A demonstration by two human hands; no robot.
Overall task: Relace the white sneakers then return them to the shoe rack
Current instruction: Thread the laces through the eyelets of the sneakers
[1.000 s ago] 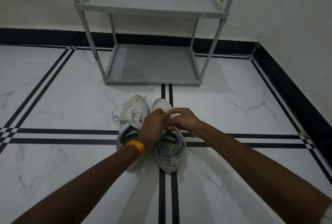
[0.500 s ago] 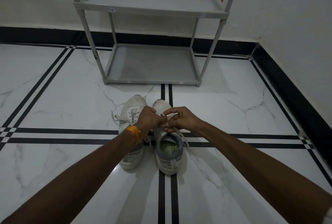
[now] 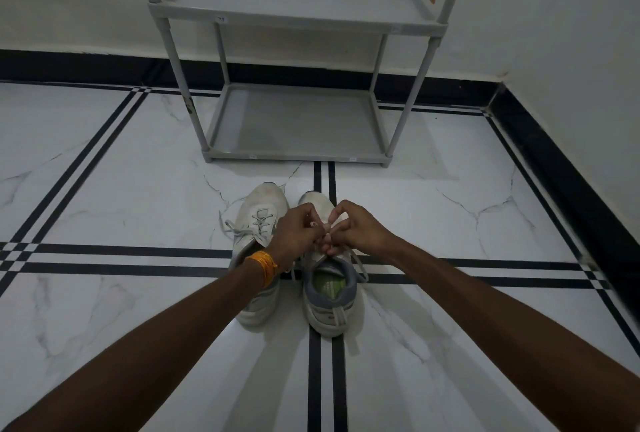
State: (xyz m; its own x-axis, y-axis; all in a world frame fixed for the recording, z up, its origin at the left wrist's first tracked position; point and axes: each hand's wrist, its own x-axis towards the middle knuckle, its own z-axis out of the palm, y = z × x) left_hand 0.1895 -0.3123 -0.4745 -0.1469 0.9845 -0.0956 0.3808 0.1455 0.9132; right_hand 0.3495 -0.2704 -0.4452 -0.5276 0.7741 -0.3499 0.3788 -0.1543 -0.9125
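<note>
Two white sneakers stand side by side on the marble floor, toes pointing at the rack. The left sneaker (image 3: pixel 259 223) has a loose lace trailing to its left. Over the laces of the right sneaker (image 3: pixel 330 296) my left hand (image 3: pixel 298 234) and my right hand (image 3: pixel 360 229) meet, each pinching a lace end. The grey lace (image 3: pixel 360 267) hangs down the right sneaker's side. My fingers hide its eyelets. An orange band sits on my left wrist.
A grey two-shelf shoe rack (image 3: pixel 298 154) stands against the wall just beyond the sneakers, with nothing on either shelf. A white wall with black skirting (image 3: pixel 568 185) closes in on the right. Black stripes cross the white floor.
Both hands have shifted slightly forward along the right sneaker's laces, and my left forearm has swung off the left sneaker's heel. The sneakers have stayed in place.
</note>
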